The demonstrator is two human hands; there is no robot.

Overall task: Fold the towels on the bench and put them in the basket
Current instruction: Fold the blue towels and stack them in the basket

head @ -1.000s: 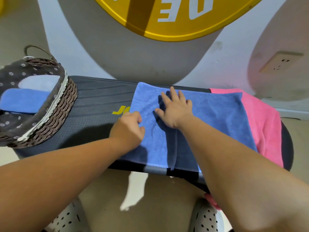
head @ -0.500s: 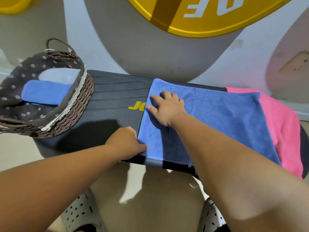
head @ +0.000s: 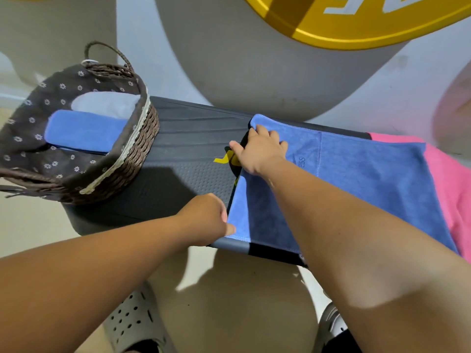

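Charcoal-grey padding covers the long ribbed bench (head: 193, 149) that runs across in front of the person, who stands right at its near edge. Spread over its right half is a large blue microfibre towel (head: 369, 179), lying flat with a stitched seam running across it from front to back. A bright pink towel (head: 453, 189) lies under it and shows past its right side. On the left end of the bench sits a round brown wicker basket (head: 142, 138) with a dark flower-dotted cloth liner and a looped handle, well apart from the spread towel. Inside it rests a folded blue towel (head: 84, 131), with a pale grey folded towel (head: 107, 104) just behind it. The right hand (head: 260, 151) reaches over to the far left corner of the spread towel, fingers curled over the cloth and gripping it, the edge there raised a little off the padding. The left hand (head: 206, 220) is at the near left corner, at the front edge of the bench, pinching the hem between thumb and curled fingers. Between the two hands, yellow lettering (head: 224, 157) on the bench shows from beside the towel's left edge.
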